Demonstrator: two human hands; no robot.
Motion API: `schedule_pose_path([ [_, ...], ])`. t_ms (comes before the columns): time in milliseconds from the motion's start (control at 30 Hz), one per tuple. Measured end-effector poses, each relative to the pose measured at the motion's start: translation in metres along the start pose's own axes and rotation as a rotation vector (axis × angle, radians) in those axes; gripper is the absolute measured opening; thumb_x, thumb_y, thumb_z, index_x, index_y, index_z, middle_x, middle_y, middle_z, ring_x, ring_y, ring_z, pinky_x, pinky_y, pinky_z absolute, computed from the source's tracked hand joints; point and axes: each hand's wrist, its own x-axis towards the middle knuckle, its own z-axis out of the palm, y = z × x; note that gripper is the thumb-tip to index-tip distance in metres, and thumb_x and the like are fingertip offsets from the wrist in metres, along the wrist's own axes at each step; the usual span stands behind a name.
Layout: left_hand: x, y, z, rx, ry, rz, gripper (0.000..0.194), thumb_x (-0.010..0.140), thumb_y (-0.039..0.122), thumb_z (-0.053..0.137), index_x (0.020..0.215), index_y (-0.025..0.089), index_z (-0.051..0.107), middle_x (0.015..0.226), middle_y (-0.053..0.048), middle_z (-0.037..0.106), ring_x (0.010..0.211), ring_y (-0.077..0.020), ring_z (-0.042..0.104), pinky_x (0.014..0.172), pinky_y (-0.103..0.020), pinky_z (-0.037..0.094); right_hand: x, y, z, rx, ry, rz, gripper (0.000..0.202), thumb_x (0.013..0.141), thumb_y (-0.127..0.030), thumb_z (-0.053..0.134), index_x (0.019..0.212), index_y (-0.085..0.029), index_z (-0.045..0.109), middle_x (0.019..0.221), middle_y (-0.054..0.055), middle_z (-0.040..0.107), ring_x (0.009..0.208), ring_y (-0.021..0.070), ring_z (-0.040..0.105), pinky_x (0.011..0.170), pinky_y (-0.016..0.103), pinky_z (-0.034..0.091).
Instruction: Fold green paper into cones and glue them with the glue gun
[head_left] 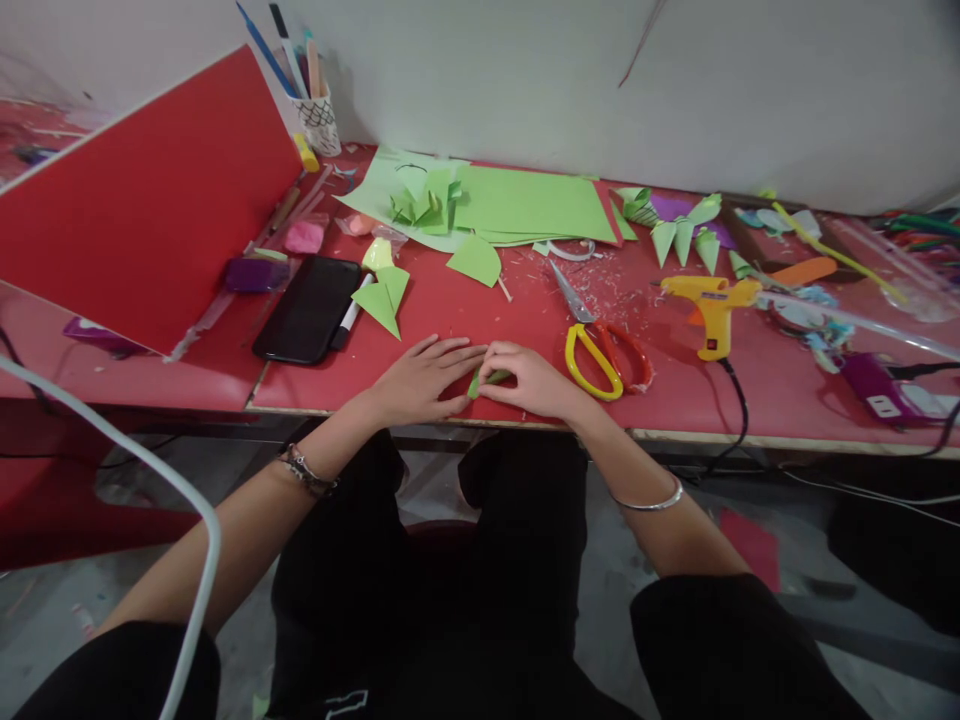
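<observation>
At the front edge of the red table (360,388), a small green paper piece (474,385) lies between my hands, mostly covered by fingers. My left hand (426,380) rests flat on the table with its fingers spread, the fingertips beside the paper. My right hand (525,380) pinches the piece with thumb and index finger. Scissors (592,350) with yellow and red handles lie just right of my right hand. Green paper cut pieces (382,298) lie beyond my left hand, and a rounded green piece (478,260) is farther back.
A black phone (309,310) and a marker (351,315) lie left. A large red board (157,190) leans there. Green sheets (532,200) lie at the back. Right are folded green cones (682,240) and a yellow glue gun (712,310) with its cord. A white cable (206,530) crosses lower left.
</observation>
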Motion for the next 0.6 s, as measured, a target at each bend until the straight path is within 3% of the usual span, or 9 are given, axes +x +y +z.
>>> schedule_pose_path([
  [333,-0.001,0.003,-0.002,0.005,0.01,-0.012,0.059,0.086,0.047,0.032,0.139,0.026,0.02,0.144,0.003,0.026,0.132,-0.0191,0.021,0.109,-0.039,0.01,-0.005,0.012,0.002,-0.16,0.175,0.064,0.022,0.074,-0.039,0.061,0.074,-0.018,0.054,0.077,0.001,0.049,0.073,0.0145,0.048,0.068,0.027,0.037],
  [600,-0.001,0.002,0.002,0.026,0.03,-0.011,0.059,0.086,0.048,0.032,0.138,0.024,0.023,0.143,-0.001,0.029,0.132,-0.0199,0.022,0.109,-0.039,0.012,-0.001,0.013,0.004,-0.26,0.153,0.071,0.026,0.075,-0.043,0.059,0.083,-0.019,0.052,0.082,0.002,0.053,0.078,0.0171,0.047,0.071,0.028,0.033],
])
